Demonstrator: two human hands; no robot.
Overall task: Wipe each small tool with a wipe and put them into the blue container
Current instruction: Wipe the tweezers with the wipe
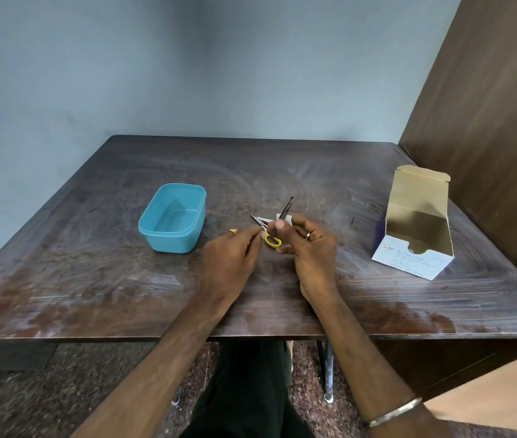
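Note:
Small scissors with a yellow handle loop [273, 242] are held between both hands over the middle of the table, blades spread apart. One blade [289, 206] points up and away, the other [255, 218] points left. My left hand [231, 257] pinches the scissors near the left blade. My right hand [312, 249] presses a white wipe [286, 219] against the base of the upright blade with thumb and fingers. The blue container [171, 235] stands open and empty to the left of my hands.
An open cardboard box of alcohol swabs [415, 260] stands at the right side of the dark wooden table [93, 279]. A brown wooden panel rises beyond the table's right edge, and a grey wall stands behind.

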